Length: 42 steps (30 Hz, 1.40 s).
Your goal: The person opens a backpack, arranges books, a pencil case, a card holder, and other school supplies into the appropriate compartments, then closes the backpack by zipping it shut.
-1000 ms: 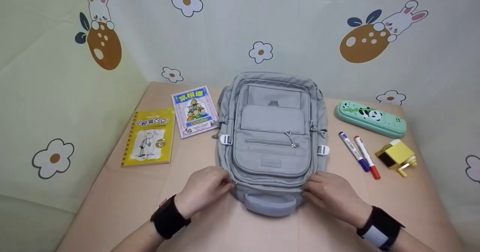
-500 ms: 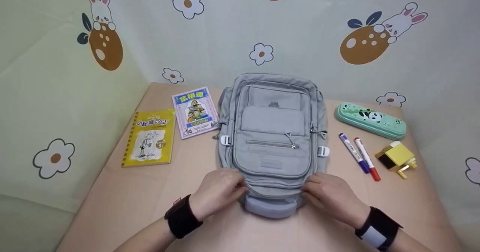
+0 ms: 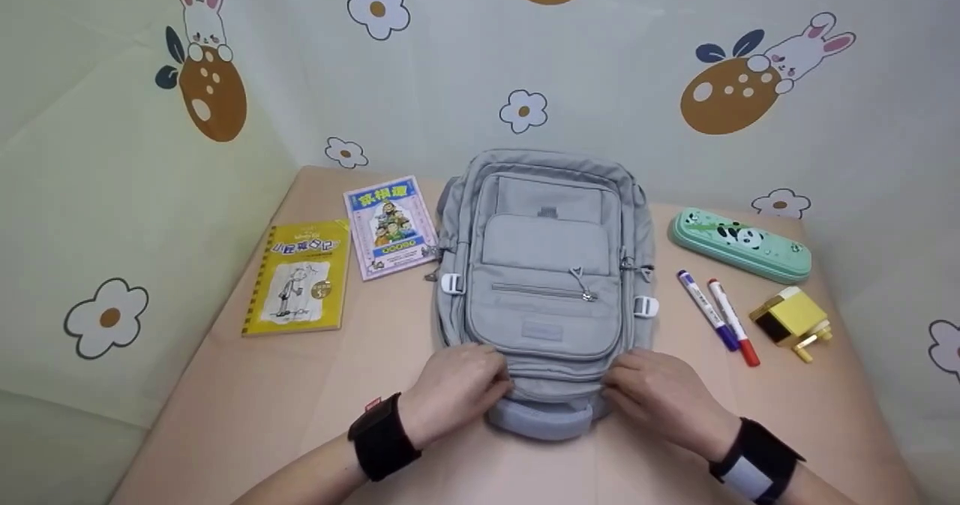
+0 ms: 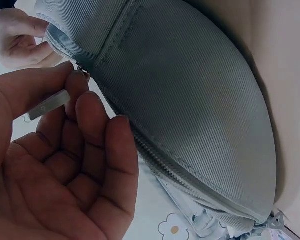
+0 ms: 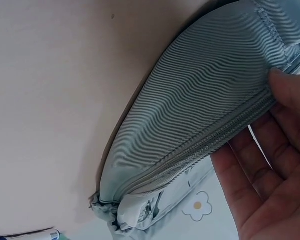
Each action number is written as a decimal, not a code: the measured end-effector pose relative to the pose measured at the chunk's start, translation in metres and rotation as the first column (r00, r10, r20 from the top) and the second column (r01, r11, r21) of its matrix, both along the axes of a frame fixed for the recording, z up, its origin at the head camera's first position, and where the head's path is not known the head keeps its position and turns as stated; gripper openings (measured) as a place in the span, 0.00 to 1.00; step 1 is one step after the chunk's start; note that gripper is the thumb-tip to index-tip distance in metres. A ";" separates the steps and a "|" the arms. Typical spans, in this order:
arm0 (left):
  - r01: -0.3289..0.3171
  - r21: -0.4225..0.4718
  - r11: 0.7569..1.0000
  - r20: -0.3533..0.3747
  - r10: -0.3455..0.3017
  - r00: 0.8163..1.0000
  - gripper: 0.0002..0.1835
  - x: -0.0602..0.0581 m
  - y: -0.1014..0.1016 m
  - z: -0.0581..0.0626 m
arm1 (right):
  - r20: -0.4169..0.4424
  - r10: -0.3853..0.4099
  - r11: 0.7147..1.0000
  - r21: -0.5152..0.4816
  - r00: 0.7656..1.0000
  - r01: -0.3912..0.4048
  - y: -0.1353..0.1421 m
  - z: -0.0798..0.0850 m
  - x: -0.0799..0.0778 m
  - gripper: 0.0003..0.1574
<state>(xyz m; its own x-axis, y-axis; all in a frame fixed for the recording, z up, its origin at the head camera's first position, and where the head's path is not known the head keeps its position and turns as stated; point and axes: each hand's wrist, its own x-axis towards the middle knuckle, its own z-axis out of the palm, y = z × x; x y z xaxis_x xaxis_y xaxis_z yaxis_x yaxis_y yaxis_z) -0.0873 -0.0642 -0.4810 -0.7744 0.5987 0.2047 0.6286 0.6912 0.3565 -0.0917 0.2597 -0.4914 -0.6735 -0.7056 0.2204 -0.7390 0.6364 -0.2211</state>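
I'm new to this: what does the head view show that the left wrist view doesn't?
Head only: a yellow, rectangular book, a mint-green, elongated panda case and a yellow, boxy gadget with a crank. Left wrist only: a small, pale, flat tab at the left grip. Both: the grey fabric backpack, that grip and the right grip.

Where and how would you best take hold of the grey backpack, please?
Probably by its handle, reaching from the near side: the grey backpack lies flat, and this wide handle sticks out at its near end.
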 end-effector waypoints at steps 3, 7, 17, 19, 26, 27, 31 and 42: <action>-0.004 -0.001 1.000 0.022 0.004 1.000 0.05 0.000 -0.002 0.000 | 0.035 -0.016 1.000 -0.004 0.999 0.016 0.001 0.001 0.000 0.10; -0.014 -0.006 1.000 0.032 0.015 0.999 0.06 -0.001 -0.003 0.000 | 0.058 -0.036 0.999 -0.017 0.998 0.037 0.005 0.001 0.001 0.13; -0.026 -0.015 1.000 0.051 0.027 0.998 0.09 0.001 -0.005 0.002 | 0.049 -0.060 0.994 -0.091 0.997 0.064 0.028 -0.003 -0.004 0.20; -0.028 -0.016 0.999 0.049 0.028 0.998 0.10 0.002 -0.006 0.003 | 0.051 -0.069 0.993 -0.095 0.996 0.073 0.033 -0.006 -0.007 0.21; -0.021 -0.028 0.999 0.017 0.021 1.000 0.15 0.005 -0.005 -0.001 | 0.028 -0.068 0.993 -0.095 0.997 0.070 0.042 -0.013 -0.013 0.18; -0.019 -0.032 0.999 0.015 0.020 1.000 0.15 0.006 -0.004 -0.001 | 0.029 -0.065 0.993 -0.093 0.997 0.068 0.042 -0.014 -0.013 0.18; -0.027 -0.051 0.998 0.014 0.028 1.000 0.12 0.008 -0.003 -0.001 | 0.046 -0.077 0.994 -0.072 0.996 0.080 0.041 -0.016 -0.013 0.17; -0.025 -0.070 0.997 -0.052 0.021 0.998 0.14 0.011 0.008 0.000 | 0.063 -0.105 0.993 -0.050 0.992 0.109 0.037 -0.013 -0.015 0.18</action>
<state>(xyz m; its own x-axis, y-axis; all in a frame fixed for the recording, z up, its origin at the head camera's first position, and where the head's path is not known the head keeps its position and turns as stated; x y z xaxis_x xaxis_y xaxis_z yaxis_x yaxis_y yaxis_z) -0.0766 -0.0563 -0.4809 -0.7777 0.5953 0.2022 0.6285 0.7277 0.2747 -0.1062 0.2962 -0.5042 -0.7576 -0.6172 0.2125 -0.6517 0.6973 -0.2985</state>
